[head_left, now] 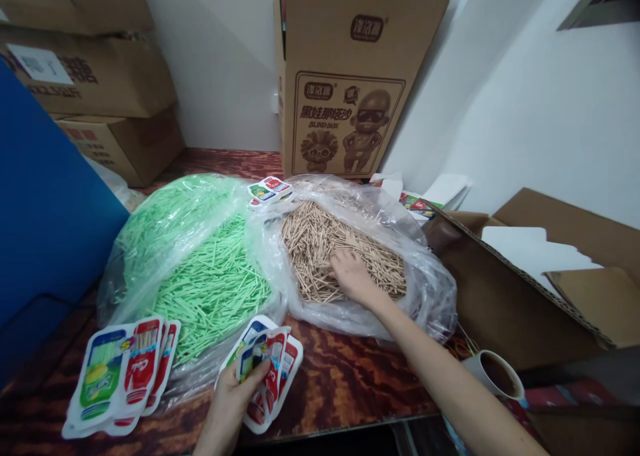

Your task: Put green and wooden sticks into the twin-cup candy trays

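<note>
My left hand (235,393) is closed on a fanned stack of small printed packets (267,359), red, blue and white, held low over the table's front edge. My right hand (353,275) reaches into an open clear plastic bag (430,289) of tan wooden sticks (320,239); its fingers are curled down among the sticks, and what they hold is hidden. Left of that bag lies a second clear bag (113,279) full of green sticks (215,283). Another pile of the same packets (120,373) lies on the table at the front left.
The table (345,383) has a dark red wood-grain top. A tall printed carton (345,76) stands at the back, an open carton (540,276) at the right, a cup of dark liquid (495,375) at the front right, stacked cartons (95,76) and a blue panel (45,209) at the left.
</note>
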The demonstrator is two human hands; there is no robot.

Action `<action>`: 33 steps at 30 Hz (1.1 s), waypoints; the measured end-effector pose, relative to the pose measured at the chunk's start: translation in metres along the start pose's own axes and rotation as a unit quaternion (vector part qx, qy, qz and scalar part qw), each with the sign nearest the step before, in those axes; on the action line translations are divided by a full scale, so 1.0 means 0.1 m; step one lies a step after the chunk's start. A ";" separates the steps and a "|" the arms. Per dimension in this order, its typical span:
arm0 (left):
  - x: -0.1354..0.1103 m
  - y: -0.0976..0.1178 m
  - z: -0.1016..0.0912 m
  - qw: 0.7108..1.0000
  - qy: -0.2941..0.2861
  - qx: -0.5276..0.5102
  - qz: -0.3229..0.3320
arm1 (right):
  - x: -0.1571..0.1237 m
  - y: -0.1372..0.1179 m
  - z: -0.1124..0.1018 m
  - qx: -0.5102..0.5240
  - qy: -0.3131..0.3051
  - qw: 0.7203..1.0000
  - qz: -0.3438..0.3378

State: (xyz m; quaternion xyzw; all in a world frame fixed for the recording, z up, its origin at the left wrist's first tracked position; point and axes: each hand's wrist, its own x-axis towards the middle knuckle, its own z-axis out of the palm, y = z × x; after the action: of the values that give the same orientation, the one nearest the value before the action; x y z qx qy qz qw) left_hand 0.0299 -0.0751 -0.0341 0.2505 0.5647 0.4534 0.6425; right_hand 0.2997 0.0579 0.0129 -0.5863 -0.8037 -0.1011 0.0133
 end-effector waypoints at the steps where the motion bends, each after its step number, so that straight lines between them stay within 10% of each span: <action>1: 0.01 -0.01 0.00 1.000 0.003 -0.001 0.001 | 0.03 0.03 -0.03 0.032 0.000 0.999 0.024; 7: 0.03 -0.05 0.00 1.000 -0.002 -0.016 -0.005 | 0.30 0.15 -0.15 0.287 0.008 0.943 0.167; 26: 0.00 0.05 -0.02 0.999 -0.028 -0.028 -0.028 | 0.64 0.43 -0.10 0.577 0.090 0.788 0.195; 33: -0.03 0.08 -0.01 0.999 -0.030 -0.018 -0.031 | 0.64 0.46 -0.08 0.631 0.032 0.749 0.198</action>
State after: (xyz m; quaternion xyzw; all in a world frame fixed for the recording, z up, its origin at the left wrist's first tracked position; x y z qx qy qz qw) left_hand 0.0272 -0.0739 -0.0264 0.2345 0.5442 0.4354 0.6777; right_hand 0.3224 0.1303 0.0368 -0.5867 -0.5496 0.4150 0.4259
